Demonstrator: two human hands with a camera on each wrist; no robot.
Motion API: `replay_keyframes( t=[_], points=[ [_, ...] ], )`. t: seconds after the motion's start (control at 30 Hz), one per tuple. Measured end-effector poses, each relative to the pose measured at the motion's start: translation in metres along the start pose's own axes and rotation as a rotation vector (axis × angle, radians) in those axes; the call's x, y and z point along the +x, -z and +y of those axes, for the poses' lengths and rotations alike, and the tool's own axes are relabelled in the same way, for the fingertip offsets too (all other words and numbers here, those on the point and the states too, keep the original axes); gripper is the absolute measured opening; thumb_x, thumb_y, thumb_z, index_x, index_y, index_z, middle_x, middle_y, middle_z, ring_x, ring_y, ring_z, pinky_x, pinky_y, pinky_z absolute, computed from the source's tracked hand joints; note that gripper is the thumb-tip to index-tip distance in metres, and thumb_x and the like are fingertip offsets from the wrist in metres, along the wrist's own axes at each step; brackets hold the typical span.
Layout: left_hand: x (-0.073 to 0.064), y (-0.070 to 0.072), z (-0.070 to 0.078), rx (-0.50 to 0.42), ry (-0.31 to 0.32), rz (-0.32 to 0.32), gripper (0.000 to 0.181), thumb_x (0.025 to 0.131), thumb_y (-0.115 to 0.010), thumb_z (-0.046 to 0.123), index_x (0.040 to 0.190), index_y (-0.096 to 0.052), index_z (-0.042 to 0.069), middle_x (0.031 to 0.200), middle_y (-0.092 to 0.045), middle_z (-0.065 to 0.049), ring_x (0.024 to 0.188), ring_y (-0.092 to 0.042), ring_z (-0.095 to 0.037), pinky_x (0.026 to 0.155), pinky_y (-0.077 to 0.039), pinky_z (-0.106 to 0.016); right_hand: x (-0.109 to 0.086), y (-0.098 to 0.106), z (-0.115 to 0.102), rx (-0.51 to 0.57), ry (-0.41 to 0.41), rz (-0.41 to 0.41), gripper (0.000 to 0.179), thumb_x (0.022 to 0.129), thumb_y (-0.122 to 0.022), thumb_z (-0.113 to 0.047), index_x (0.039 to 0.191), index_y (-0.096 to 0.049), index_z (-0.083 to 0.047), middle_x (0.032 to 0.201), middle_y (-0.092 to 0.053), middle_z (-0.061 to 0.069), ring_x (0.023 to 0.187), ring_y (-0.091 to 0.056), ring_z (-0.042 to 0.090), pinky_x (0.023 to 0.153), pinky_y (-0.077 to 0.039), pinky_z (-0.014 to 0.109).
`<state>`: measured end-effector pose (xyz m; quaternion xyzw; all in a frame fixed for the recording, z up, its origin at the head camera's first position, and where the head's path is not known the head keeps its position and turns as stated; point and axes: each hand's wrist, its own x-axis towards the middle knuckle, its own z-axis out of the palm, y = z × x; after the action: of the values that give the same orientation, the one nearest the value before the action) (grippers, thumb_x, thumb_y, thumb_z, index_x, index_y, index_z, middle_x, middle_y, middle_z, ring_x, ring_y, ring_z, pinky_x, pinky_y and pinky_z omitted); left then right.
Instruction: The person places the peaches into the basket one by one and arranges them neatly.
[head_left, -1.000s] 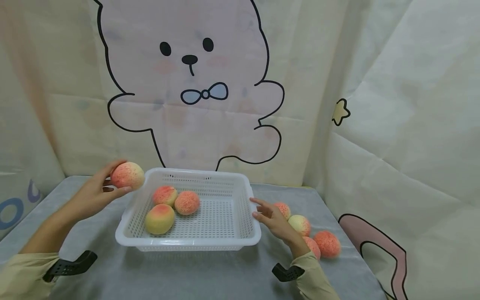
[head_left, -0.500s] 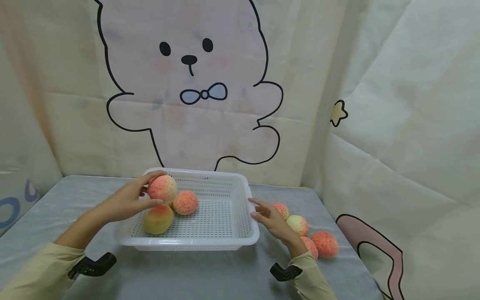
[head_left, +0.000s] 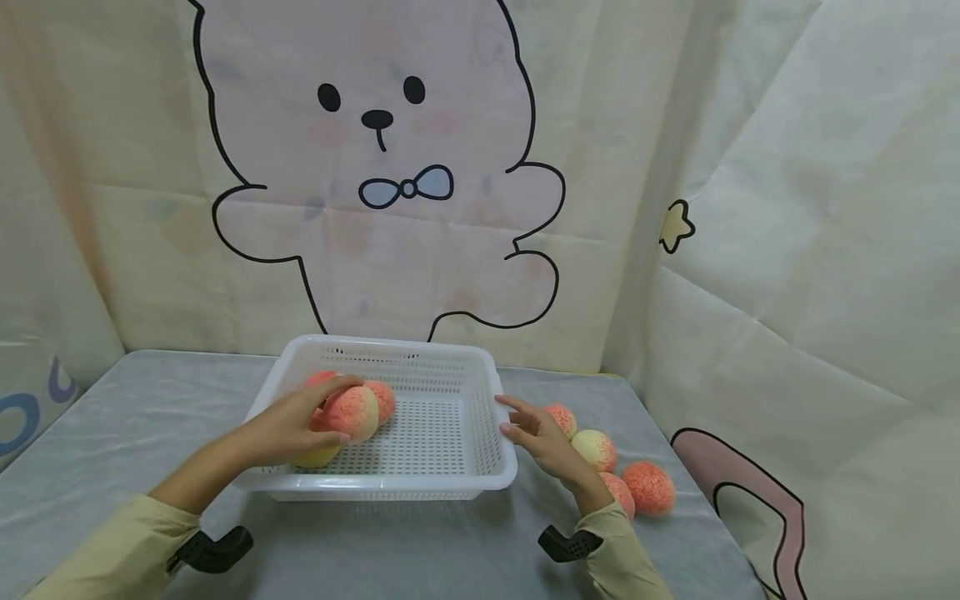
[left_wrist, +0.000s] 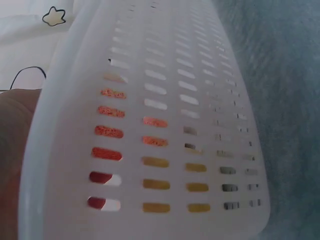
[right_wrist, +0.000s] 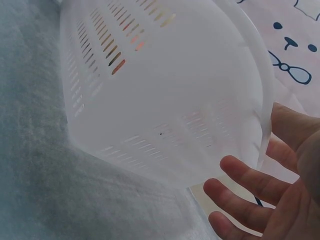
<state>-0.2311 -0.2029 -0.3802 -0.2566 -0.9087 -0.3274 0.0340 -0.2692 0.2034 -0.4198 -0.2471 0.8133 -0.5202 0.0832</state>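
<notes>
A white plastic basket with slotted walls stands on the table. Inside its left part, my left hand grips a pink-and-cream peach between thumb and fingers, low among the other peaches. Behind it show an orange-pink peach and a red one; a yellow peach is partly covered by the hand. Through the slots in the left wrist view I see red and yellow fruit, with part of the left hand beyond the rim. My right hand holds the basket's right rim, several fingers hanging outside it.
Right of the basket, several more peaches lie on the grey tablecloth, close beside my right forearm. A curtain with a cartoon bear hangs behind the table. Each wrist carries a black camera band.
My left hand has carried the peach from outside the basket's left rim, over to the right and down among the peaches inside. The right hand has stayed at the rim.
</notes>
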Motion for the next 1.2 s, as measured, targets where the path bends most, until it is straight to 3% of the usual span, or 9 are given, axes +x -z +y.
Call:
replay_keyframes(
  t=[0.17, 0.43, 0.6, 0.77, 0.97, 1.1, 1.2],
  points=[
    [0.003, -0.007, 0.003, 0.034, -0.008, -0.016, 0.074, 0.084, -0.082, 0.028, 0.148, -0.047, 0.013, 0.142, -0.060, -0.014, 0.123, -0.060, -0.033, 0.098, -0.052, -0.059, 0.000, 0.000, 0.001, 0.001, 0.001, 0.002, 0.054, 0.105, -0.057, -0.023, 0.154, -0.041, -0.008, 0.138, -0.060, 0.027, 0.118, -0.065, 0.033, 0.101, -0.054, 0.047],
    [0.006, -0.013, 0.005, 0.121, 0.054, -0.049, 0.077, 0.080, -0.085, 0.033, 0.146, -0.048, 0.018, 0.137, -0.063, -0.014, 0.121, -0.059, -0.035, 0.098, -0.049, -0.064, 0.001, -0.001, 0.002, -0.011, -0.001, 0.006, 0.055, 0.104, -0.057, -0.021, 0.154, -0.040, -0.007, 0.138, -0.060, 0.026, 0.115, -0.068, 0.025, 0.100, -0.056, 0.045],
    [0.005, -0.014, 0.003, 0.149, 0.062, -0.066, 0.074, 0.078, -0.086, 0.039, 0.142, -0.050, 0.023, 0.125, -0.066, -0.009, 0.120, -0.057, -0.037, 0.097, -0.047, -0.067, 0.000, -0.001, 0.000, -0.015, -0.004, 0.010, 0.055, 0.104, -0.057, -0.023, 0.155, -0.040, -0.008, 0.138, -0.061, 0.026, 0.115, -0.068, 0.025, 0.101, -0.055, 0.047],
    [0.006, -0.014, 0.000, 0.123, 0.031, -0.090, 0.073, 0.077, -0.086, 0.041, 0.140, -0.052, 0.024, 0.123, -0.066, -0.006, 0.113, -0.057, -0.029, 0.094, -0.048, -0.063, 0.000, -0.001, -0.001, -0.010, -0.016, 0.011, 0.055, 0.104, -0.057, -0.023, 0.155, -0.040, -0.009, 0.139, -0.060, 0.025, 0.116, -0.067, 0.025, 0.103, -0.053, 0.051],
    [0.009, -0.015, -0.008, 0.113, -0.035, -0.127, 0.071, 0.078, -0.086, 0.041, 0.139, -0.055, 0.023, 0.113, -0.065, 0.002, 0.096, -0.054, -0.018, 0.082, -0.046, -0.042, -0.001, 0.000, 0.000, -0.005, -0.007, -0.002, 0.055, 0.105, -0.057, -0.022, 0.155, -0.040, -0.008, 0.138, -0.060, 0.026, 0.116, -0.067, 0.028, 0.103, -0.053, 0.051],
    [0.010, -0.017, -0.011, 0.118, -0.055, -0.162, 0.070, 0.078, -0.086, 0.040, 0.140, -0.058, 0.021, 0.125, -0.067, -0.003, 0.112, -0.059, -0.029, 0.093, -0.048, -0.055, -0.001, 0.000, -0.001, 0.002, -0.001, -0.004, 0.055, 0.104, -0.057, -0.022, 0.155, -0.040, -0.007, 0.138, -0.060, 0.028, 0.117, -0.067, 0.032, 0.103, -0.054, 0.050],
    [0.011, -0.018, -0.012, 0.126, -0.052, -0.186, 0.070, 0.078, -0.086, 0.038, 0.140, -0.059, 0.019, 0.138, -0.064, -0.008, 0.127, -0.054, -0.038, 0.103, -0.040, -0.068, -0.001, 0.000, -0.002, 0.005, 0.002, -0.005, 0.055, 0.105, -0.057, -0.022, 0.155, -0.039, -0.007, 0.138, -0.060, 0.028, 0.118, -0.066, 0.035, 0.102, -0.054, 0.050]
  ],
)
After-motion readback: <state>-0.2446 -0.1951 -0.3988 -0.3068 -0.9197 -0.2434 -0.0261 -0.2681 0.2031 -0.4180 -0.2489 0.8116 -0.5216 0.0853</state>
